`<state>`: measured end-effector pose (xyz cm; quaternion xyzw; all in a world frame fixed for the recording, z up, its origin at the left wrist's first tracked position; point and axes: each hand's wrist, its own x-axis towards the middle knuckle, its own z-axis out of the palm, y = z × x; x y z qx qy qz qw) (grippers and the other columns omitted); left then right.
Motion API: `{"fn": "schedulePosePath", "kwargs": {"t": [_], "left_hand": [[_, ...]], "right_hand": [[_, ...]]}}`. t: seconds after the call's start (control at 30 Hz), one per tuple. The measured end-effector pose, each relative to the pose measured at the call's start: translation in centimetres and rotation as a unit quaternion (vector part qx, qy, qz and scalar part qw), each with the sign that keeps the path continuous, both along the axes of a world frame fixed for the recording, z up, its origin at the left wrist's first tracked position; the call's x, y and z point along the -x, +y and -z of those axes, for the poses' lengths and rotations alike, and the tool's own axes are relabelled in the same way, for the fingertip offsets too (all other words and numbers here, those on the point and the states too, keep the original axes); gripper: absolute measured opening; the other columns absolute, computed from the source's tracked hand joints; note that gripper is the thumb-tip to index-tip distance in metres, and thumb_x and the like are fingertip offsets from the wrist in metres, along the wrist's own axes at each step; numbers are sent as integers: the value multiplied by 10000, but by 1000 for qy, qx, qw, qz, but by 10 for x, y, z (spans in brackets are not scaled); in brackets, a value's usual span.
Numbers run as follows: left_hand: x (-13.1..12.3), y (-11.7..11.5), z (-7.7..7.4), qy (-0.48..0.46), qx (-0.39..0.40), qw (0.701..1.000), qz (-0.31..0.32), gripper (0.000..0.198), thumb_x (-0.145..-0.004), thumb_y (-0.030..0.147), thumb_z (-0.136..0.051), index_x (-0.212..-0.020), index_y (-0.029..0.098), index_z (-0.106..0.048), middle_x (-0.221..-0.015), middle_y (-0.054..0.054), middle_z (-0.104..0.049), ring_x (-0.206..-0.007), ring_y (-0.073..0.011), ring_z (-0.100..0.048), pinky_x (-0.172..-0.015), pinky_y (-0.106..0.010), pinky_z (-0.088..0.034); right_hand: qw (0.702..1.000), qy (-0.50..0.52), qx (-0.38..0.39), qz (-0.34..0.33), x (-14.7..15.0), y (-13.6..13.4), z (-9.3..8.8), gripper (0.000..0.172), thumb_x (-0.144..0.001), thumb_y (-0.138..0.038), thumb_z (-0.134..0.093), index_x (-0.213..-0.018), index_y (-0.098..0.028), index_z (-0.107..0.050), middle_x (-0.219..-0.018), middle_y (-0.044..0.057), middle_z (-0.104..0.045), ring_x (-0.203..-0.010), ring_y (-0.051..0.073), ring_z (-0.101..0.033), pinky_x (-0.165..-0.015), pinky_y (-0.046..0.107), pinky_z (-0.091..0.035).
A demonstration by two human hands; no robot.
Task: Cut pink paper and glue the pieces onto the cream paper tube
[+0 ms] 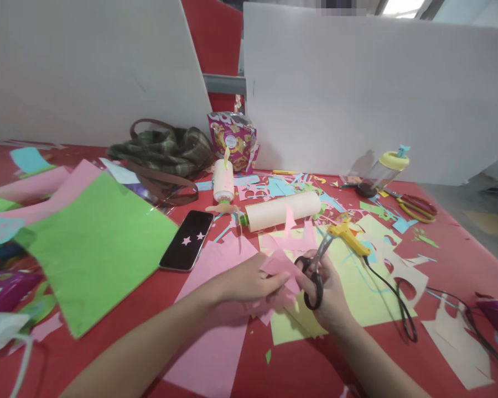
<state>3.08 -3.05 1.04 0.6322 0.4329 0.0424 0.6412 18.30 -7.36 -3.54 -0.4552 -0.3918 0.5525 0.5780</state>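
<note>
Between the thumb and fingers of my left hand [259, 281] is a pink paper piece [279, 266], partly hidden by the hand. Close beside it, my right hand [330, 290] is closed round a pair of scissors [313, 294] with black handles. The blades point up and away, and the right fingertips come near the pink paper's edge. Beneath the hands lie a large pink sheet [216, 326] and pale yellow sheets [357, 301]. A yellow glue gun [351, 239] rests just past the scissor tips, its black cord trailing right.
Left lie a phone [186, 241] with two pink stars and a green sheet [99, 243]. Behind the hands are a paper-wrapped roll [284, 211], a wrapped bottle [223, 182], a snack bag [232, 141] and a plaid bag [161, 149]. Pliers [417, 207] and a clear jar [384, 174] stand right.
</note>
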Motion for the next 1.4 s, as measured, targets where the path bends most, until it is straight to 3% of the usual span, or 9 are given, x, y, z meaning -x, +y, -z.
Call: {"fn": "schedulePosePath", "kwargs": {"t": [0.07, 0.17, 0.37, 0.43, 0.6, 0.73, 0.9, 1.2, 1.4], "left_hand": [[3, 6, -3, -16, -51, 997, 56, 375, -776, 384, -395, -505, 149, -505, -465, 14, -540, -460, -98, -514, -502, -194, -398], [4, 12, -3, -31, -131, 989, 58, 400, -796, 351, -376, -481, 136, -497, -461, 7, -522, -468, -92, -507, -521, -194, -397], [-3, 11, 12, -141, -187, 964, -125, 91, -809, 268, -394, -798, 185, -358, -663, 28, -512, -605, -108, -557, -564, -230, -426], [-6, 9, 15, -174, -200, 954, -142, 116, -795, 221, -413, -853, 199, -314, -702, 29, -492, -650, -112, -561, -578, -238, -434], [-7, 6, 12, -147, -291, 944, -59, 155, -716, 132, -459, -862, 185, -455, -863, -25, -525, -781, -133, -525, -653, -249, -439], [-8, 5, 11, -113, -321, 940, -24, 143, -694, 107, -468, -799, 170, -542, -850, -32, -571, -804, -139, -522, -702, -248, -438], [-10, 3, 14, -128, -328, 936, -30, 151, -700, 118, -485, -820, 169, -563, -847, -24, -595, -743, -111, -539, -668, -209, -445], [-11, 2, 11, -88, -347, 932, -58, 181, -668, 131, -540, -838, 180, -581, -882, -16, -629, -799, -137, -555, -692, -227, -448], [-2, 11, 8, -95, -386, 913, -89, 208, -676, 133, -545, -877, 180, -573, -860, -14, -633, -748, -126, -579, -663, -222, -478]], "right_hand": [[1000, -12, 9, -12, 1, -1, 1, 291, -625, -165, -639, -829, -233, -443, -590, -78, -433, -458, 57, -399, -417, 173, -324], [1000, -5, 22, 3, 1, -1, 3, 302, -614, -152, -641, -830, -238, -447, -614, -79, -431, -462, 52, -394, -408, 165, -311], [995, 9, 32, 96, -2, 5, 5, 314, -598, -161, -643, -835, -236, -452, -627, -67, -434, -452, 55, -365, -396, 167, -272], [994, 7, 27, 109, -2, 6, 5, 312, -600, -162, -642, -835, -237, -452, -646, -60, -443, -453, 55, -359, -403, 171, -266], [995, 4, 28, 99, 0, 4, 6, 299, -606, -170, -641, -834, -235, -459, -659, -58, -441, -443, 49, -337, -402, 175, -253], [995, 9, 34, 90, 1, 2, 5, 314, -603, -169, -649, -847, -235, -461, -640, -61, -420, -470, 56, -364, -400, 164, -268], [996, 10, 30, 79, 1, 1, 4, 319, -604, -167, -656, -844, -238, -458, -658, -58, -433, -504, 62, -401, -418, 159, -308], [998, 15, 20, 58, 2, 0, 5, 277, -648, -158, -629, -844, -234, -449, -670, -60, -442, -518, 51, -416, -435, 148, -327], [998, 39, 24, 42, 2, 2, 7, 298, -649, -146, -614, -866, -237, -432, -651, -62, -498, -563, 83, -496, -537, 209, -398]]}}
